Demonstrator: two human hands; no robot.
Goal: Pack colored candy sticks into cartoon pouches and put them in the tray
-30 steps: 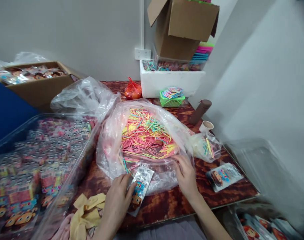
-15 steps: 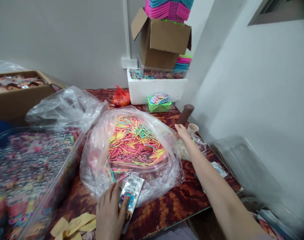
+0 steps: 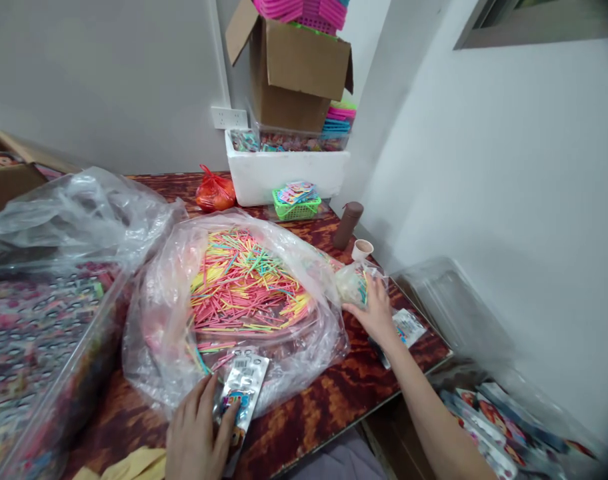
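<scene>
At near left, the left hand [image 3: 195, 428] holds a packet [image 3: 248, 385] under its thumb; at right, the right hand [image 3: 378, 319], spread wide over a small bag [image 3: 351, 285], could tip it by tugging, spilling its contents.

The right hand [image 3: 377, 317], a second ago at the four o'clock edge of the large bag [image 3: 309, 350] and then stretched towards the brown flask [image 3: 349, 225], now has its fingers on the small bag [image 3: 351, 283] at three o'clock. The view has swung right: a window frame [image 3: 549, 44] enters between one and two o'clock, while the blue panel at nine o'clock is gone.
</scene>
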